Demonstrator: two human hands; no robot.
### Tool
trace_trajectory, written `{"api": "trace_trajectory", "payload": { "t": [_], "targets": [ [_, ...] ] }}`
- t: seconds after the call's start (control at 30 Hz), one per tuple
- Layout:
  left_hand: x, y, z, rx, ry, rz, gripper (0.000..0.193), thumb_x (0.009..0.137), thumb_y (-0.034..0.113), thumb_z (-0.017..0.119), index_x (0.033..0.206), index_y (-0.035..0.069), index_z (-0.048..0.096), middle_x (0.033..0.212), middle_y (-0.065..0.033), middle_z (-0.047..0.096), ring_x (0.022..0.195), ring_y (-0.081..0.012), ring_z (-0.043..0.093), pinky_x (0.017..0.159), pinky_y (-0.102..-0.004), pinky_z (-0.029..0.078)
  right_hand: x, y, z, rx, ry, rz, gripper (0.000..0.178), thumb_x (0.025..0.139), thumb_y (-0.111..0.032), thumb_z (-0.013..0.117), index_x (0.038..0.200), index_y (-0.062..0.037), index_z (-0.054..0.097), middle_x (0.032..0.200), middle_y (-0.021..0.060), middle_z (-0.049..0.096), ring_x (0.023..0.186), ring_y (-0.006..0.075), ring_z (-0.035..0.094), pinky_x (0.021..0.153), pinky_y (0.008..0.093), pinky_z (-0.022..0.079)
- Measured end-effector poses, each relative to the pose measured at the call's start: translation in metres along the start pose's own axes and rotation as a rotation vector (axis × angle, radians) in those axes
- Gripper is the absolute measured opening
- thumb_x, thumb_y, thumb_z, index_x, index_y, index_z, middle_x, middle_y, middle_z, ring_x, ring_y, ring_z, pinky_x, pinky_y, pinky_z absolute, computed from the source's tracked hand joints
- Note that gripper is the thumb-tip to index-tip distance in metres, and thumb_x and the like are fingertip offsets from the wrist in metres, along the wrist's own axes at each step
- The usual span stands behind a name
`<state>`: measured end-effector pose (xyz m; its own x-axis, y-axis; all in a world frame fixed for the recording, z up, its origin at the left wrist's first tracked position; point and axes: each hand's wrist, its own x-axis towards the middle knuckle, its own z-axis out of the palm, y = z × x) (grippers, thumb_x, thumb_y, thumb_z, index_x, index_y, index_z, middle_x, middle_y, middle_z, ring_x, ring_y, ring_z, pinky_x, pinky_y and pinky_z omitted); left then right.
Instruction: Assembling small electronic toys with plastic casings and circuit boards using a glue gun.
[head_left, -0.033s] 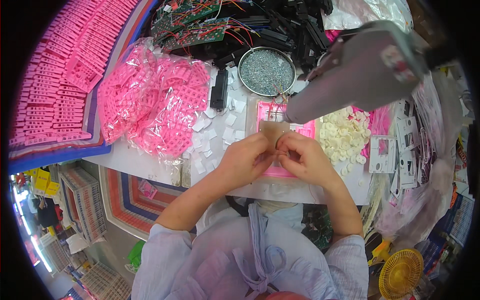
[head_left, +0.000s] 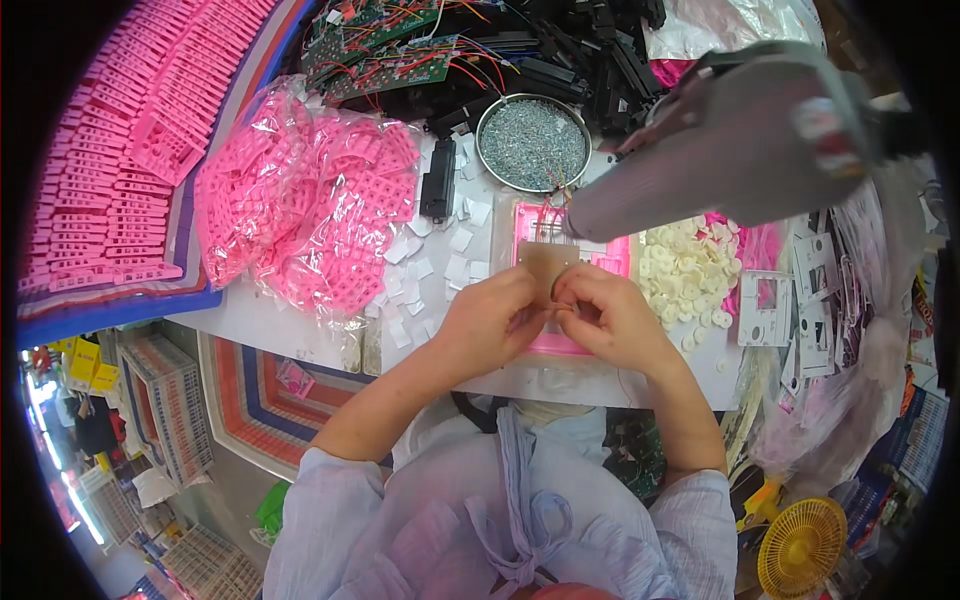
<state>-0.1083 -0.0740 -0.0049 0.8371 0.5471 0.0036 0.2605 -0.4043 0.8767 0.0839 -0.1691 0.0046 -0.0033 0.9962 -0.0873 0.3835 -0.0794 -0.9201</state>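
Observation:
My left hand (head_left: pixel 490 322) and my right hand (head_left: pixel 612 318) meet over a pink plastic housing (head_left: pixel 556 344) on the white table. Both have their fingertips pinched together, almost touching. What they grip is small and mostly hidden; a thin strand seems to run between them. A thin red wire (head_left: pixel 626 386) hangs below my right hand. Just beyond the fingertips a tan board (head_left: pixel 545 262) lies over the housing, with red wires (head_left: pixel 548 212) at its far end. A large grey tapered tool (head_left: pixel 720 150), blurred, hangs above the housing's right side.
A round metal dish of screws (head_left: pixel 534 143) stands behind the housing. Bagged pink parts (head_left: pixel 345 205) and white paper pieces (head_left: pixel 408 270) lie left, cream discs (head_left: pixel 690 270) right. Behind are green circuit boards (head_left: pixel 400 70) and black parts. A blue-edged tray (head_left: pixel 130 322) holds pink pieces.
The hanging grey tool has swung slightly to the right. My hands and the board stay in the same place.

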Motion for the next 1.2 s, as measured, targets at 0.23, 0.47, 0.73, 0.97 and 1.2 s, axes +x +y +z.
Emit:
{"api": "trace_trajectory", "payload": {
  "t": [0.23,0.47,0.73,0.97,1.2],
  "targets": [
    [-0.002,0.002,-0.005,-0.040,0.030,0.024,0.014,0.082,0.002,0.067,0.095,0.003,0.064,0.086,-0.0066,0.059,0.069,-0.0163,0.058,0.060,-0.0280,0.046,-0.001,0.001,-0.002,0.054,0.009,0.058,0.011,0.080,-0.009,0.067,0.083,-0.0008,0.060,0.084,0.0073,0.060,0.060,0.0163,0.055,0.054,0.0290,0.043],
    [-0.002,0.005,-0.001,-0.071,0.069,0.010,0.011,0.082,0.002,0.067,0.093,0.003,0.063,0.084,-0.0051,0.058,0.068,-0.0135,0.056,0.059,-0.0266,0.045,0.000,0.002,-0.003,0.034,-0.012,0.057,0.013,0.080,-0.010,0.067,0.085,-0.0001,0.060,0.083,0.0088,0.059,0.060,0.0165,0.055,0.054,0.0299,0.044],
    [-0.004,-0.003,0.002,-0.284,0.031,-0.092,0.006,0.085,0.000,0.065,0.091,0.000,0.062,0.087,-0.0035,0.058,0.060,-0.0059,0.054,0.053,-0.0227,0.041,-0.005,-0.009,0.020,-0.347,0.340,-0.224,0.020,0.076,-0.004,0.072,0.095,-0.0042,0.064,0.092,0.0110,0.064,0.073,0.0252,0.064,0.061,0.0354,0.052],
    [-0.009,-0.001,0.009,-0.442,0.064,-0.127,0.007,0.087,0.000,0.066,0.093,-0.002,0.063,0.090,-0.0034,0.058,0.057,-0.0037,0.053,0.051,-0.0211,0.039,-0.020,-0.008,0.035,-0.196,0.428,-0.224,0.022,0.077,0.001,0.072,0.099,0.0000,0.066,0.098,0.0133,0.070,0.079,0.0265,0.069,0.062,0.0326,0.056],
    [-0.004,0.009,-0.002,-0.230,-0.009,-0.255,0.005,0.090,0.003,0.064,0.094,-0.001,0.064,0.072,-0.0021,0.062,0.061,-0.0052,0.059,0.052,-0.0213,0.043,-0.024,-0.001,0.038,-0.277,0.427,-0.320,0.016,0.076,0.002,0.074,0.090,-0.0021,0.068,0.095,0.0104,0.072,0.078,0.0253,0.070,0.063,0.0318,0.056]
  ]
}}
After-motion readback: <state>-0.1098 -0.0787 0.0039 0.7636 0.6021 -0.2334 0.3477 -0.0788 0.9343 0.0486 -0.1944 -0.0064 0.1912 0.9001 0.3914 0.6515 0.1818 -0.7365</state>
